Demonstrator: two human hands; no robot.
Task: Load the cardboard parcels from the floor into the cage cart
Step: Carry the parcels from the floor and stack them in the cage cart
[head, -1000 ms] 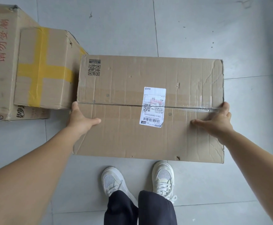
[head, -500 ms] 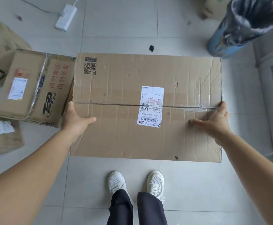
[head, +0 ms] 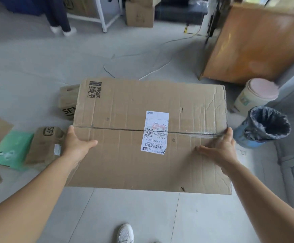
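Observation:
I hold a large flat cardboard parcel (head: 125, 155) off the floor in front of me, its white shipping label (head: 154, 132) facing up. My left hand (head: 77, 144) grips its left edge and my right hand (head: 219, 149) grips its right edge, thumbs on top. More parcels lie on the floor at the left: two brown SF boxes (head: 44, 146) (head: 67, 102) and a green package (head: 9, 149). No cage cart is in view.
A blue bin with a dark liner (head: 263, 127) and a pale bucket with a pink lid (head: 256, 95) stand at the right. A wooden cabinet (head: 254, 42) is behind them. Cables (head: 142, 60) trail over the floor ahead. Another person's legs (head: 58, 16) and a box (head: 139, 13) are far back.
The view has lifted and swung round with the parcel still in both hands. The boxes seen before slid out at the left; the bin moved nearer, and the cabinet and far room came into view.

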